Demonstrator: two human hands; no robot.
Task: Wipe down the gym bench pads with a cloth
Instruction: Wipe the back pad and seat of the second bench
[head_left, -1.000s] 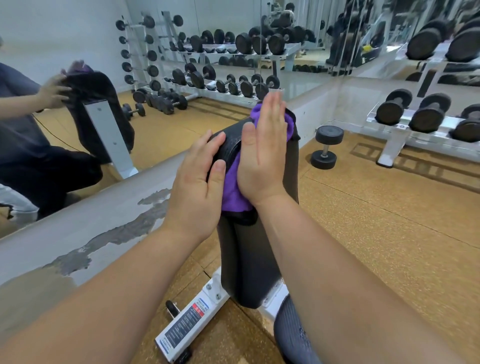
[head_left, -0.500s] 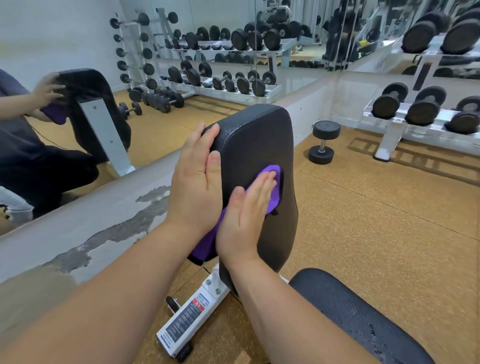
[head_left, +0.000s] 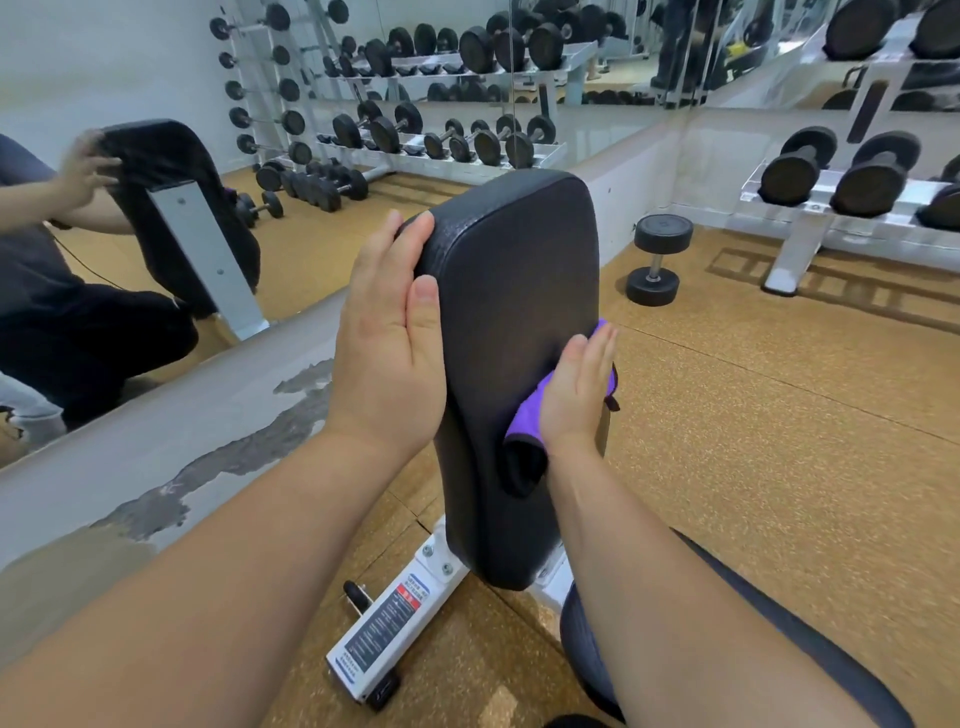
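Cloth (head_left: 524, 415), purple with a darker underside, now sits at the right edge of the upright backrest pad (head_left: 511, 312), about halfway down its face. A second ago it was draped over the top of the pad under the right hand (head_left: 579, 392); half a second ago it was on the middle of the face. So the wipe has travelled from the top downward and then out to the right side, which suggests the upper half of the pad's face is covered and the lower half is yet to be wiped. The seat pad (head_left: 587, 644), partly visible at the bottom beneath the right forearm, looks untouched in these views.

The right hand lies flat, fingers straight and together, pressing the cloth against the pad's edge instead of pinching it; a loose fold hangs below the heel of the palm. The left hand (head_left: 392, 353) is also flat and open, fingers wrapped over the pad's upper left edge with the thumb on its face, bracing it as it has through the whole stroke.

A label (head_left: 387, 631) on the white frame foot carries a red band and lines of small print, too fine to read. One dumbbell (head_left: 657, 260) stands on end on the cork floor beyond the bench. No brand name is legible anywhere.
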